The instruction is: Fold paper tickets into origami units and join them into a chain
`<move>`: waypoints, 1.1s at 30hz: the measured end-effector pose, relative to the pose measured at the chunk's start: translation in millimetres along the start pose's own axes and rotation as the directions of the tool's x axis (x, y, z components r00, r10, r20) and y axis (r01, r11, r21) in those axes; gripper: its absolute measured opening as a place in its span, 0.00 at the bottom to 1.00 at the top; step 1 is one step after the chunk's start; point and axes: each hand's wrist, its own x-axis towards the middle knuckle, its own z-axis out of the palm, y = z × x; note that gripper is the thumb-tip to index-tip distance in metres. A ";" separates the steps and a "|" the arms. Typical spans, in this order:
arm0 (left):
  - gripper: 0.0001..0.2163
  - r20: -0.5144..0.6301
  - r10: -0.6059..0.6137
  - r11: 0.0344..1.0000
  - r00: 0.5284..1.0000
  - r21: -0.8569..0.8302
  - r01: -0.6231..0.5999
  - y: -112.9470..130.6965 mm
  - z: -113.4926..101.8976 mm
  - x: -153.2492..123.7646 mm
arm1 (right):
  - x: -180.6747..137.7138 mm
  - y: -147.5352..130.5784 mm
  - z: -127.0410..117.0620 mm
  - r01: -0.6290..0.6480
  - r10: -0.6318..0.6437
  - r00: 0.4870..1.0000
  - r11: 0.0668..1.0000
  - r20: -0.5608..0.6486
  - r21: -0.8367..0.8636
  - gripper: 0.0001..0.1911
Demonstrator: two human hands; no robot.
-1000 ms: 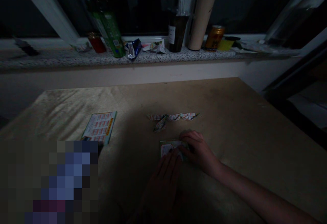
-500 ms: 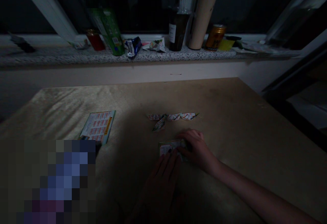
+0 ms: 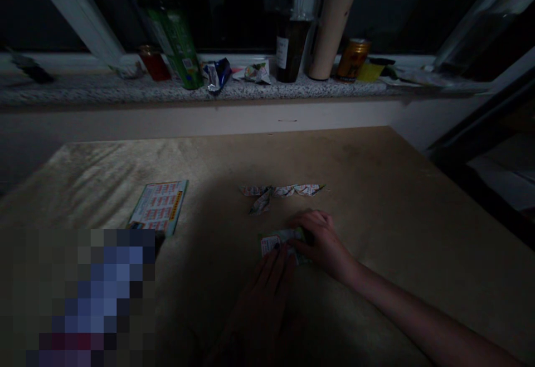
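Hardly anything has shifted over the last second. Both hands stay on the small printed paper piece, which lies on the worktop just in front of me, near its middle. The left hand lies flat with its fingers stretched forward, their tips pressing the near edge of the paper. The right hand is curled over the paper's right side. Whether it pinches a flap or only bears down on it I cannot tell (the light is very poor). Compared with a moment ago, the right hand has crept slightly further over the piece, which looks a touch narrower.

Just beyond lies a row of folded paper pieces, untouched and in the same place. A printed sheet rests well to the left, and a green bottle and a can stand on the windowsill.
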 end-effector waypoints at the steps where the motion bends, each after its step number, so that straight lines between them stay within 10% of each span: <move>1: 0.34 -0.004 0.004 1.000 1.000 0.002 -0.004 -0.3 0.2 -0.3 | 0.1 0.0 0.2 -0.001 0.001 1.000 1.000 0.000 0.003 0.12; 27: 0.35 -0.013 -0.010 0.999 1.000 -0.036 0.009 3.4 -3.0 0.4 | -13.4 -5.6 -3.0 0.146 -0.150 0.988 0.982 -0.032 -0.117 0.15; 33: 0.36 -0.050 0.026 0.998 0.998 -0.053 -0.029 2.8 -1.0 0.9 | -66.7 -28.5 -17.8 0.306 -0.243 0.932 0.925 0.268 -0.226 0.37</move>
